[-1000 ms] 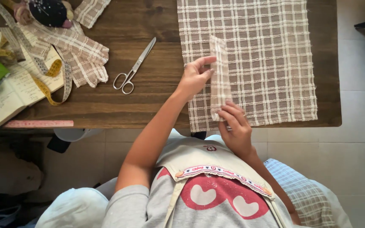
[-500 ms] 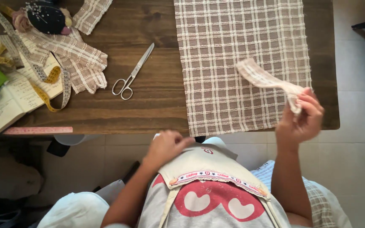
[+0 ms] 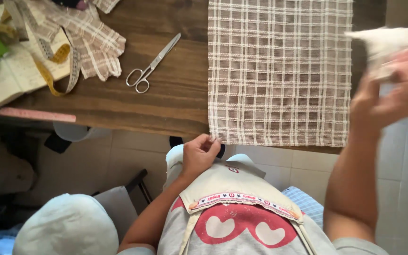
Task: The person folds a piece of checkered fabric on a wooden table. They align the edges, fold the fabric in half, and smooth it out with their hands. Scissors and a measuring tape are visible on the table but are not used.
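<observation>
Since earlier: right hand (image 3: pixel 393 89) swings the folded strip further up and off to the right, past the desk's right edge; left hand (image 3: pixel 199 153) comes up from the lap to the cloth's near left corner.
Far left, desk: open book (image 3: pixel 5 80) at the left edge, yellow measuring tape (image 3: pixel 55 71) draped over it; pink ruler (image 3: pixel 36 114) along the near edge.
Back left: heap of plaid scraps (image 3: pixel 90 38).
Left of centre: scissors (image 3: pixel 152 63) lying blades shut, handles toward the near edge, well apart from both hands.
Centre to right: plaid cloth (image 3: pixel 279 71) spread flat on the desk (image 3: pixel 175 99), its near hem at the desk's near edge.
Left hand grip: fingers curled, tips touching the cloth's near left corner; pinching or only resting, cannot tell.
Right hand grip: closed around the strip (image 3: pixel 383 40), a pale folded piece, held in the air; blurred by motion.
Step, as judged: carrying a cut piece clear while steadying the main cloth.
Next move calls for: setting the strip down somewhere off the cloth, the left hand keeping the corner from shifting.
</observation>
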